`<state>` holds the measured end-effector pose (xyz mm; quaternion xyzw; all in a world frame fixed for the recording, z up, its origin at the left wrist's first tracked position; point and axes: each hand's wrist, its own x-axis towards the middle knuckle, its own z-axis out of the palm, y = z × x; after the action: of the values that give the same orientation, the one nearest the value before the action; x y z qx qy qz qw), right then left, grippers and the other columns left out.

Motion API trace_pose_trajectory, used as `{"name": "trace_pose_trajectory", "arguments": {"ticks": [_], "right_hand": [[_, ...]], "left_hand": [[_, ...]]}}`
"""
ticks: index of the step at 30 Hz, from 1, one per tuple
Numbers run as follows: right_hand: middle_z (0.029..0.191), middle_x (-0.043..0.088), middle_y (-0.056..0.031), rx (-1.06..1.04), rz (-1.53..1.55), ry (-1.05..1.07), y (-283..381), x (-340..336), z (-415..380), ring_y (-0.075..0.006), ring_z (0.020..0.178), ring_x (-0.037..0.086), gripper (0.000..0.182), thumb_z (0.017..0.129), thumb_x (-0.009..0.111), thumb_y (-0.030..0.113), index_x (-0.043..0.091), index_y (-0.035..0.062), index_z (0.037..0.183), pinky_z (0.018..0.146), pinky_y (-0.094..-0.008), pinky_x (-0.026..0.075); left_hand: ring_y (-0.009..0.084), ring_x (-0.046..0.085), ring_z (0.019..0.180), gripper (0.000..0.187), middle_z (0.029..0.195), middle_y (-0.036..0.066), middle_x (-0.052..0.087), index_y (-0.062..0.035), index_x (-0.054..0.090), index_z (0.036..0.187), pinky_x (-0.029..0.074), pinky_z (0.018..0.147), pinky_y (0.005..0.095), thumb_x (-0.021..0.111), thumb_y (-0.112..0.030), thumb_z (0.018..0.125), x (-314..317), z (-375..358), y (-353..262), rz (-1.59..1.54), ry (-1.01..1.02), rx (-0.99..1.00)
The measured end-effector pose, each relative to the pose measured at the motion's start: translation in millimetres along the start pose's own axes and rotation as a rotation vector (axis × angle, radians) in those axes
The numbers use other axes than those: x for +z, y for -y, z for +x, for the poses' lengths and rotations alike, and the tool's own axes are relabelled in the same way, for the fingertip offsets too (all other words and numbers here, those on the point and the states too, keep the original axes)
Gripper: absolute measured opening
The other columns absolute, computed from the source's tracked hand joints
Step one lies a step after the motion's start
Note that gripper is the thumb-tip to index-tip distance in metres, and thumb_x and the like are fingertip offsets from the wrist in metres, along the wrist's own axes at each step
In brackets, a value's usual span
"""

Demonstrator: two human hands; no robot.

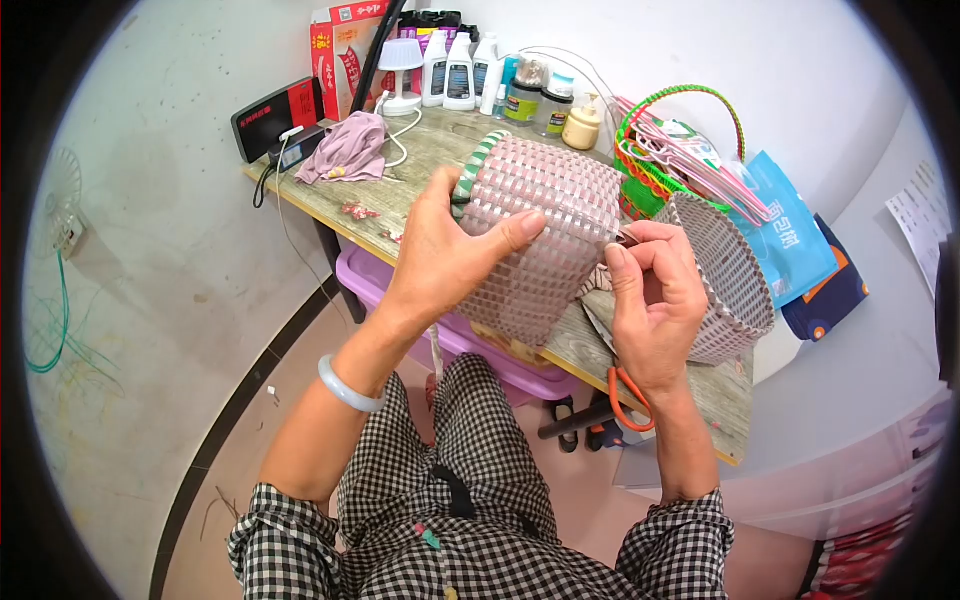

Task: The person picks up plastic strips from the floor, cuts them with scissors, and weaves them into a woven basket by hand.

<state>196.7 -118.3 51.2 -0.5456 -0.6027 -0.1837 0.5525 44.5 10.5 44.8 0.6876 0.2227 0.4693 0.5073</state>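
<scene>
My left hand (pixel 450 240) grips a pink-and-white woven basket (pixel 545 235) by its side, thumb across the weave and fingers behind the green-and-white rim. The basket is tipped on its side above the table's front edge. At its right corner my right hand (pixel 655 300) is closed in a pinch on what looks like a thin strip, mostly hidden by the fingertips. Below that hand lie scissors with orange handles (pixel 628 398), their blades partly covered. A second woven basket (pixel 725 275), greyish and open-topped, stands just to the right.
On the wooden table (pixel 430 140) are a bunched pink cloth (pixel 347 150), a small white lamp (pixel 401 75), several white bottles (pixel 458 75) and jars (pixel 525 95). A green basket (pixel 640 190) holds pink hangers (pixel 690 150). A purple bin (pixel 365 275) sits beneath.
</scene>
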Motion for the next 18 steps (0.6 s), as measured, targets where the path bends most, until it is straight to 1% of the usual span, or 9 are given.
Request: {"name": "trace_pose_trajectory", "arguments": {"ticks": [3,6,9,12,15,18], "right_hand": [[0.084,0.059,-0.0161,-0.028,-0.022,-0.006,0,1,-1,-0.0257,0.081,0.060,0.014,0.080,0.069,-0.001,0.057,-0.0019,0.073,0.068,-0.0321,0.046],[0.083,0.060,-0.0167,-0.065,-0.041,-0.008,3,4,-1,-0.0270,0.079,0.060,0.013,0.079,0.069,-0.001,0.057,-0.0019,0.074,0.067,-0.0330,0.047],[0.083,0.060,-0.0170,-0.070,-0.046,-0.012,7,7,-2,-0.0273,0.078,0.061,0.013,0.078,0.070,-0.001,0.058,-0.0021,0.074,0.066,-0.0336,0.047],[0.083,0.060,-0.0176,-0.065,-0.050,-0.023,9,8,-2,-0.0273,0.077,0.061,0.013,0.078,0.070,-0.002,0.058,-0.0025,0.074,0.066,-0.0337,0.047],[0.082,0.060,-0.0180,-0.051,-0.031,-0.021,12,9,-3,-0.0272,0.077,0.060,0.012,0.077,0.070,-0.002,0.058,-0.0030,0.074,0.066,-0.0337,0.047],[0.082,0.059,-0.0179,-0.058,-0.012,-0.018,12,9,-4,-0.0269,0.077,0.060,0.012,0.077,0.070,-0.003,0.058,-0.0032,0.074,0.067,-0.0336,0.047]], "left_hand": [[0.0287,0.050,0.118,0.077,0.124,0.023,0.052,0.0040,0.050,0.124,0.038,0.102,0.0401,0.084,-0.036,0.068,2,0,-2,0.419,-0.291,0.477],[0.0374,0.037,0.129,0.077,0.133,0.028,0.042,-0.0032,0.054,0.124,0.025,0.110,0.0457,0.084,-0.040,0.063,3,-13,-20,0.833,-0.295,0.607],[0.0402,0.039,0.127,0.071,0.133,0.028,0.044,-0.0084,0.060,0.119,0.028,0.108,0.0480,0.085,-0.040,0.061,5,-9,-10,0.748,-0.199,0.571],[0.0398,0.039,0.128,0.066,0.133,0.027,0.045,-0.0059,0.063,0.112,0.031,0.106,0.0483,0.085,-0.038,0.060,5,-7,-9,0.537,-0.175,0.498],[0.0397,0.041,0.126,0.065,0.132,0.027,0.046,-0.0049,0.063,0.111,0.034,0.104,0.0487,0.085,-0.035,0.058,7,-9,-14,0.626,-0.215,0.500],[0.0395,0.042,0.123,0.062,0.131,0.027,0.047,-0.0044,0.063,0.109,0.035,0.102,0.0487,0.084,-0.031,0.057,10,-12,-17,0.641,-0.230,0.494]]}}
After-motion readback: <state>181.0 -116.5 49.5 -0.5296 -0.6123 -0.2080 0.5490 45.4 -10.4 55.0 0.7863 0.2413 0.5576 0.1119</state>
